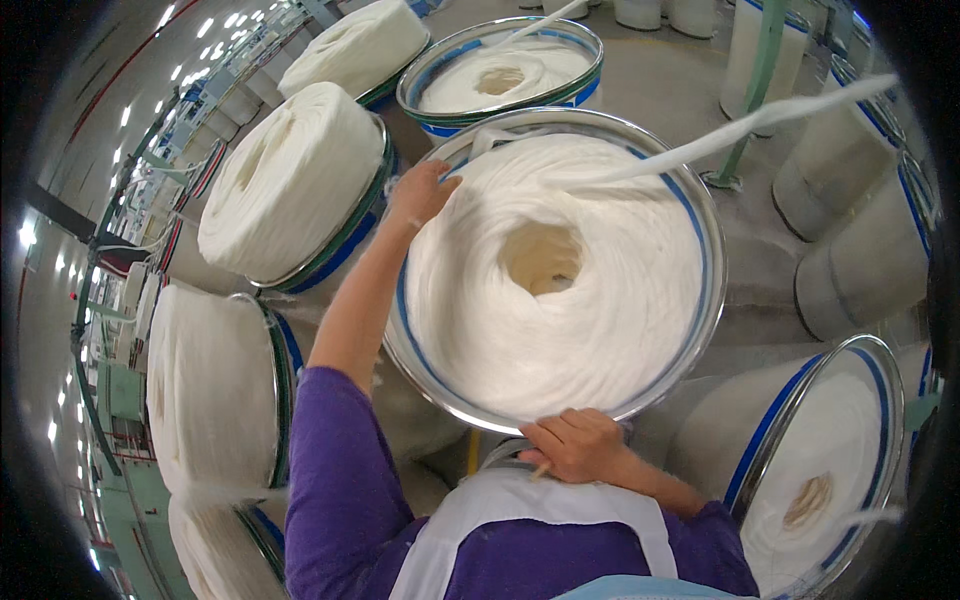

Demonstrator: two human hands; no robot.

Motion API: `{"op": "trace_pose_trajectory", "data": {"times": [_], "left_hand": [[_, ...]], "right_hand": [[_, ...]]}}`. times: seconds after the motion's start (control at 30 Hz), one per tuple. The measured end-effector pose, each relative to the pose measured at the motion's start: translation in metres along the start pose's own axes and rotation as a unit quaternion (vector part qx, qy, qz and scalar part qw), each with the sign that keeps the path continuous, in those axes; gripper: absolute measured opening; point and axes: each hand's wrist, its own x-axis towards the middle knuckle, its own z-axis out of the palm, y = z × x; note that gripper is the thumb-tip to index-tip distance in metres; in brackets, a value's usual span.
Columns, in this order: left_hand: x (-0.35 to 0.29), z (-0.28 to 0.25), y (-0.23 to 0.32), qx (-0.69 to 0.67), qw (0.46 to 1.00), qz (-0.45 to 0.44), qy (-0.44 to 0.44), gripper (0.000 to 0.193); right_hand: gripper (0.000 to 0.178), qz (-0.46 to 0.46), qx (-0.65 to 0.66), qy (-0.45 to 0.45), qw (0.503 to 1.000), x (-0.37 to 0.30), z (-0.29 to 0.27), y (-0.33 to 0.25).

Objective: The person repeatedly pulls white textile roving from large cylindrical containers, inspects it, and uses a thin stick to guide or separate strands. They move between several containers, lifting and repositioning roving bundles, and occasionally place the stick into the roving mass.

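Observation:
In front of me stands a large round sliver can with a shiny metal rim and a blue band inside. Coiled white sliver fills it, with a hole in the middle. A thick sliver strand runs from the coil up to the right. My left hand grips the can's far left rim, fingers curled over the edge. Closer to my body, my right hand is closed against the near rim. A small thin tan end pokes out below its fingers; what it belongs to is hidden.
Cans heaped with white sliver, such as this one, line the left side. Another filled can stands just beyond mine. At the lower right a filled can stands close by. A green post rises at the far right near more cans.

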Motion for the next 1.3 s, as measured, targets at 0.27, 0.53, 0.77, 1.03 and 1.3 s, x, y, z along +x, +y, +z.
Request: {"op": "trace_pose_trajectory", "data": {"times": [0.27,0.53,0.77,1.03,1.3], "left_hand": [[0.079,0.038,0.015,0.136,0.985,-0.053,-0.089,0.051],[0.078,0.023,-0.045,-0.210,0.973,0.040,-0.085,0.030],[0.072,0.009,-0.071,-0.691,0.695,-0.133,-0.146,0.028],[-0.021,-0.014,-0.167,-0.821,0.542,-0.113,0.138,0.034],[-0.175,0.079,-0.195,-0.869,0.328,-0.348,0.127,0.030]], "right_hand": [[0.032,0.140,-0.054,-0.013,0.989,-0.034,-0.031,0.014],[0.024,0.238,-0.164,0.154,0.945,-0.018,-0.004,-0.032],[0.028,0.260,-0.180,0.151,0.937,0.010,0.046,-0.069],[0.030,0.219,-0.150,0.182,0.947,-0.033,0.021,-0.053],[0.023,0.221,-0.175,0.221,0.933,-0.087,-0.021,-0.024]]}}
